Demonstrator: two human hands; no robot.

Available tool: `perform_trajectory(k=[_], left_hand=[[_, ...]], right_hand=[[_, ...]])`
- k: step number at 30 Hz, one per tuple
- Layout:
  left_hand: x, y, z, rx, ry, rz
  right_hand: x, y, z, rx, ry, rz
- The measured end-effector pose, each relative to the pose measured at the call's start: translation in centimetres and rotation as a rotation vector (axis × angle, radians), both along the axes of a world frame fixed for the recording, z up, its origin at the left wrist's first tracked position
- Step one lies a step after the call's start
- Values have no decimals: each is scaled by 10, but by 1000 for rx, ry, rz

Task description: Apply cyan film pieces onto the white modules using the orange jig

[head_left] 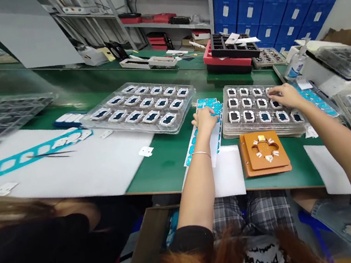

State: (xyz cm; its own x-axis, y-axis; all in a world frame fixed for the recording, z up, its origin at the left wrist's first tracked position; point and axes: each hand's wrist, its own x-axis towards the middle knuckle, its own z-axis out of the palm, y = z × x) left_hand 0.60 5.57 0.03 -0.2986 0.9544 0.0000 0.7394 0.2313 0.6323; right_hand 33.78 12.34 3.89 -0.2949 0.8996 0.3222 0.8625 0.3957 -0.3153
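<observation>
My left hand (205, 118) is over a sheet of blue stickers (193, 140), fingers bent and the thumb close to the index finger. Anything between those fingertips is too small to make out. At the back right of a clear plastic tray (228, 131), my right hand (285, 96) has its fingers and thumb around a small white-framed part, mostly covered by the hand. Rows of similar white-framed parts (249, 116) with dark centres sit in this tray. In front of the tray stands an orange fixture block (265, 153) with a shaped recess.
Another clear tray (175, 127) of framed parts lies left of the stickers. White paper (107, 159) carries a blue strip (11, 162) and tweezers (50, 155). A pump bottle (297, 62) and stacked trays (349, 61) stand right. People sit on both sides.
</observation>
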Motion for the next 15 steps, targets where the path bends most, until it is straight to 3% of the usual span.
perform_trajectory(k=[6, 11, 13, 15], left_hand=[[-4, -8, 10, 173, -77, -78], [4, -45, 31, 410, -97, -113], [12, -63, 37, 541, -101, -254], [23, -77, 41, 704, -118, -558]], right_hand=[[0, 5, 12, 37, 222, 38], [-7, -41, 15, 192, 413, 32], [-11, -75, 10, 209, 544, 70], [-17, -109, 5, 131, 637, 176]])
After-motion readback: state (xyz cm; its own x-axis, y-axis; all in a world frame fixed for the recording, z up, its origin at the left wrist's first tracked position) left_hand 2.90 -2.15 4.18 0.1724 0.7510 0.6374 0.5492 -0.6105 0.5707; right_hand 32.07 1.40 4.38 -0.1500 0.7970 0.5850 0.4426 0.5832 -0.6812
